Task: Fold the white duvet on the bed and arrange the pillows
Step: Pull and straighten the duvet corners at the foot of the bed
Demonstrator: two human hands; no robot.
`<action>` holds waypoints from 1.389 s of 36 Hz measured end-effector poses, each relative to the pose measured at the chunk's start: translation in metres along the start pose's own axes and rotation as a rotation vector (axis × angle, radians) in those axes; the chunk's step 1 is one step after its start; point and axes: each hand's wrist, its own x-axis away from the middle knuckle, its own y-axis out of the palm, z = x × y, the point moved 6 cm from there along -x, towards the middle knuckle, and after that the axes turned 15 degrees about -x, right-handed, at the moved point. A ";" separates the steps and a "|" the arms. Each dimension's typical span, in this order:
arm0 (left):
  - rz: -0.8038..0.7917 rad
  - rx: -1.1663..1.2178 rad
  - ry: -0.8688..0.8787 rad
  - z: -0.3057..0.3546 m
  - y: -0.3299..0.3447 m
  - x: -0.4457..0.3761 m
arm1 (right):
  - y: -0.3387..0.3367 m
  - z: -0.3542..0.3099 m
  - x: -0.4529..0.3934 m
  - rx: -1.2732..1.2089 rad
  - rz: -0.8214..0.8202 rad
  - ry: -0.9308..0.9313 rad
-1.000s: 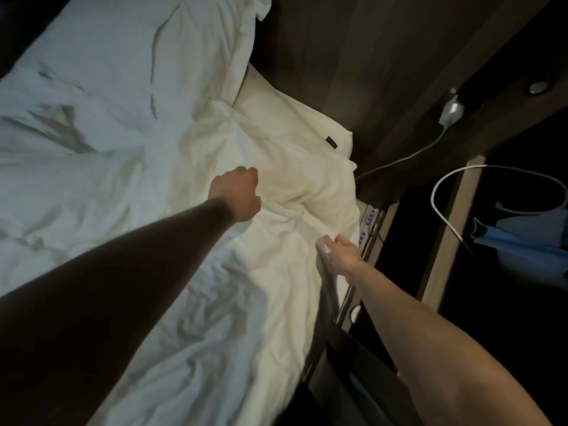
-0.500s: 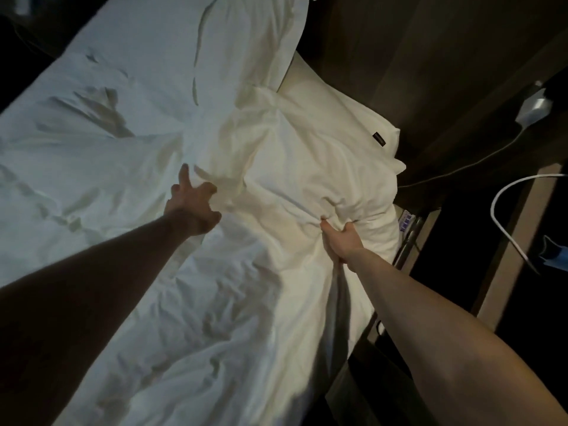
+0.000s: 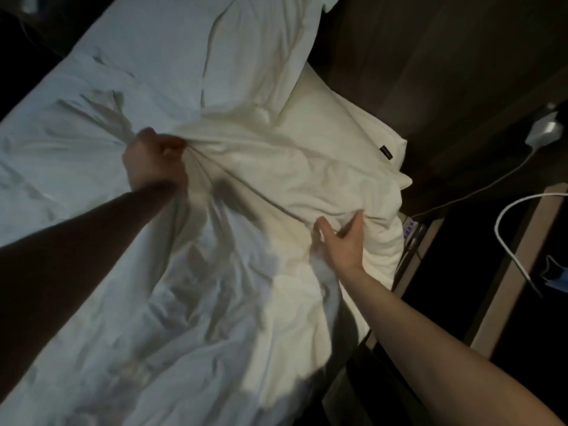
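Duvet (image 3: 246, 256) lies rumpled across the near half of the bed (image 3: 147, 50), bunched toward the right edge, its top reaching the pillows. Left hand (image 3: 153, 162) has its grip clamped on a fistful of duvet near the bed's middle, cloth pulled taut in creases running toward the right. Right hand (image 3: 342, 241) sits near the right edge, fingers spread and resting on the duvet, thumb tucked into a crease; grip apart, nothing clenched yet. One pillow (image 3: 338, 133) at the head-right corner, partly under the duvet's top; another pillow (image 3: 264, 41) beside it along the head edge.

Step looks like gathering the duvet's top edge before the first fold. Next probably needs the right hand to close on the edge, then both hands lift and draw it off the pillows. Pillows not yet arranged.
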 end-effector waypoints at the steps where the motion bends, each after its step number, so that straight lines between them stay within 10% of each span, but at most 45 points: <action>1: 0.023 0.011 0.045 0.004 -0.005 -0.005 | 0.007 -0.007 0.001 0.026 -0.033 -0.046; 6: -0.014 0.007 0.158 0.019 0.004 -0.019 | 0.048 -0.022 -0.007 0.193 -0.196 -0.120; 12: -0.476 -0.350 0.216 0.031 0.049 0.012 | 0.050 -0.010 -0.014 0.396 -0.273 -0.116; 17: -0.468 -0.266 0.419 0.026 0.034 0.096 | 0.030 -0.001 0.041 0.498 -0.286 -0.115; 33: -1.127 -0.316 0.432 -0.234 0.014 0.491 | -0.010 0.174 0.375 0.822 -0.533 0.378; 50: -1.077 -0.249 0.194 -0.374 -0.009 0.649 | -0.034 0.306 0.519 0.636 -0.547 0.514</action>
